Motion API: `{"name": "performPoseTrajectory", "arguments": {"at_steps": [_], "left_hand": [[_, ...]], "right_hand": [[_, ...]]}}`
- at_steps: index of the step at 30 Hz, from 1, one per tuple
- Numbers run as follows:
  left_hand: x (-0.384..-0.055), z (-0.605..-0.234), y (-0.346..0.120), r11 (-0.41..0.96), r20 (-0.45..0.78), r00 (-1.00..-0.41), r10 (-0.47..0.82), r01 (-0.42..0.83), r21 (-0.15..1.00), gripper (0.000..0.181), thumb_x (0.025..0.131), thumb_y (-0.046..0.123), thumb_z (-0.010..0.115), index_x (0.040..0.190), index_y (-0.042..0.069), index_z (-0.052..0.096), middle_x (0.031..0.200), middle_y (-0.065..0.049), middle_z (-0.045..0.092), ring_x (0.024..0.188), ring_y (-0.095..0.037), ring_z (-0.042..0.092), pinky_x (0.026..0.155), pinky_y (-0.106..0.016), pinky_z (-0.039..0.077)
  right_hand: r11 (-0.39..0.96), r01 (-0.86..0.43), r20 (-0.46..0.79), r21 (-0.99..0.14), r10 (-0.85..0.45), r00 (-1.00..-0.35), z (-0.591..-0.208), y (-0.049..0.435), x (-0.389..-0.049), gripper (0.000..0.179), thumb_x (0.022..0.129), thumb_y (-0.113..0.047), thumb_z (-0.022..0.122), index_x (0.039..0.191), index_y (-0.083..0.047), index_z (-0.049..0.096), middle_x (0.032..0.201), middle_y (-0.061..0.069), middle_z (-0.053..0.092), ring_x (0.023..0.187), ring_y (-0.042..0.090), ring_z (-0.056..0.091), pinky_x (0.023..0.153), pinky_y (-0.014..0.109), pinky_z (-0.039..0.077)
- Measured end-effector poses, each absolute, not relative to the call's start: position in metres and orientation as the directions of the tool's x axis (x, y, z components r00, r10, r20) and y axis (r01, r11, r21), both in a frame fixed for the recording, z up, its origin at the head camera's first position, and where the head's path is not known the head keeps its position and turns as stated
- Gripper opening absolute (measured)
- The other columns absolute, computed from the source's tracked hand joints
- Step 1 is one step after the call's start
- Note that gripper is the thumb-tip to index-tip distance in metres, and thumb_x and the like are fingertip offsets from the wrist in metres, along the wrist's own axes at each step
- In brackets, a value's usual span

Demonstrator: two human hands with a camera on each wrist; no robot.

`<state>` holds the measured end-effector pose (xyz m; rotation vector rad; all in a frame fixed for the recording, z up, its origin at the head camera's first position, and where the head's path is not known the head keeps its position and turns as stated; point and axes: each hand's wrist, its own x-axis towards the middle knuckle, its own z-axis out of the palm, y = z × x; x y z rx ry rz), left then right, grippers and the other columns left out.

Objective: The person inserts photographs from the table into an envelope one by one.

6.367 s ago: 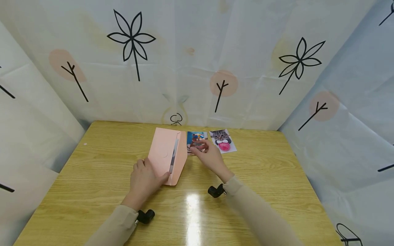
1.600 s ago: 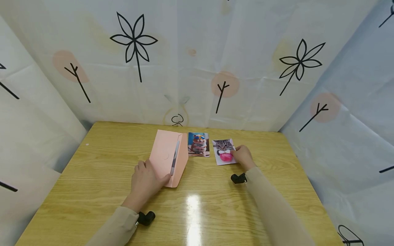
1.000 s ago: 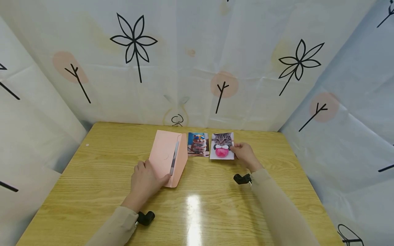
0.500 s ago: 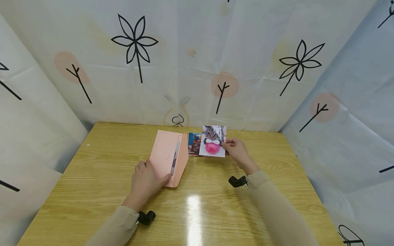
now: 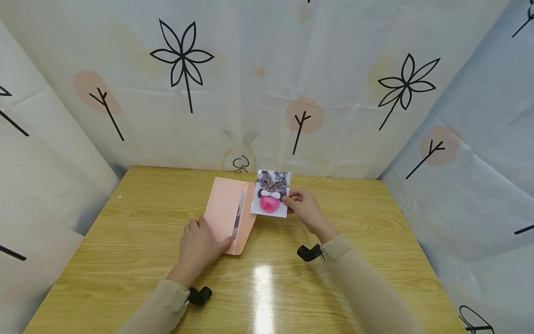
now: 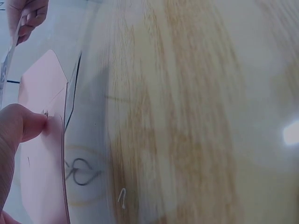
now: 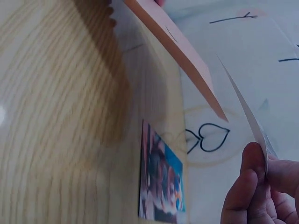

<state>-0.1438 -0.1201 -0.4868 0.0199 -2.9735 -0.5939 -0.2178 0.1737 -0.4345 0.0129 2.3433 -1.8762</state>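
My left hand (image 5: 199, 243) grips the lower left part of a pink envelope (image 5: 221, 204), its thumb by the slot. The flap lies open on the right side. A dark and white strip (image 5: 238, 218) of something flat shows inside the slot. My right hand (image 5: 306, 208) pinches the right edge of a photo card (image 5: 270, 192) of a cat with a pink ball, held up in front of the flap's edge. In the right wrist view, a hamster photo card (image 7: 161, 182) lies on the table; the cat card covers it in the head view.
Both hands are above a wood-grain table (image 5: 125, 255). A patterned white cloth (image 5: 238, 93) hangs behind it and at both sides. Each wrist wears a small black camera (image 5: 309, 253).
The right hand has drawn the cat card left, from the right side of the table, across the hamster card to the envelope's flap. The left hand and envelope have hardly moved.
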Motion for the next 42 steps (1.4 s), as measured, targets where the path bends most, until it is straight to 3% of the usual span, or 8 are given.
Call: {"name": "performPoseTrajectory", "arguments": {"at_steps": [9,17,26,34,40,42], "left_hand": [[-0.142,-0.485,-0.118,0.923,0.135,-0.990,-0.028,0.026,0.385,0.101,0.069,0.067,0.070,0.117,-0.018,0.044,0.103,-0.031,0.045,0.089,-0.041,0.047,0.068,-0.053,0.047],[-0.143,-0.488,-0.117,0.925,0.147,-0.989,-0.033,0.026,0.379,0.102,0.069,0.069,0.069,0.117,-0.017,0.044,0.102,-0.030,0.045,0.089,-0.040,0.047,0.068,-0.053,0.047],[-0.144,-0.488,-0.116,0.926,0.135,-0.990,-0.039,0.015,0.378,0.101,0.070,0.069,0.068,0.118,-0.017,0.043,0.103,-0.030,0.045,0.090,-0.040,0.047,0.070,-0.052,0.047],[-0.144,-0.486,-0.115,0.924,0.142,-0.989,-0.039,0.018,0.383,0.099,0.071,0.068,0.068,0.114,-0.017,0.044,0.101,-0.030,0.045,0.089,-0.040,0.047,0.069,-0.051,0.046],[-0.144,-0.487,-0.115,0.924,0.151,-0.988,-0.036,0.024,0.381,0.097,0.071,0.068,0.068,0.112,-0.016,0.045,0.100,-0.030,0.046,0.088,-0.040,0.047,0.070,-0.050,0.046],[-0.144,-0.487,-0.115,0.923,0.150,-0.988,-0.038,0.023,0.383,0.096,0.070,0.068,0.069,0.112,-0.016,0.045,0.100,-0.029,0.045,0.088,-0.040,0.047,0.070,-0.051,0.046]], "right_hand": [[0.189,0.075,-0.090,-0.979,-0.074,-0.993,-0.443,0.146,-0.213,0.019,0.093,-0.010,0.065,0.102,0.003,0.055,0.087,0.015,0.060,0.071,0.023,0.063,0.080,0.055,0.050],[0.271,0.019,-0.035,-0.962,-0.053,-0.998,-0.451,0.135,-0.208,0.018,0.091,-0.010,0.067,0.097,0.001,0.054,0.084,0.014,0.057,0.076,0.039,0.062,0.072,0.050,0.054],[0.383,-0.029,0.010,-0.923,-0.051,-0.999,-0.452,0.131,-0.203,0.018,0.089,-0.012,0.069,0.094,-0.001,0.056,0.081,0.009,0.056,0.067,0.018,0.053,0.059,0.029,0.048],[0.365,0.000,-0.038,-0.931,-0.097,-0.995,-0.451,0.123,-0.198,0.017,0.088,-0.009,0.069,0.093,0.000,0.055,0.078,0.010,0.058,0.067,0.029,0.060,0.061,0.038,0.054],[0.350,0.011,-0.062,-0.937,-0.136,-0.989,-0.450,0.120,-0.196,0.017,0.088,-0.007,0.068,0.093,0.001,0.055,0.077,0.010,0.057,0.066,0.027,0.059,0.063,0.041,0.055],[0.320,0.017,-0.069,-0.947,-0.153,-0.986,-0.450,0.118,-0.195,0.017,0.087,-0.006,0.068,0.094,0.002,0.055,0.077,0.011,0.057,0.067,0.033,0.060,0.065,0.045,0.055]]}}
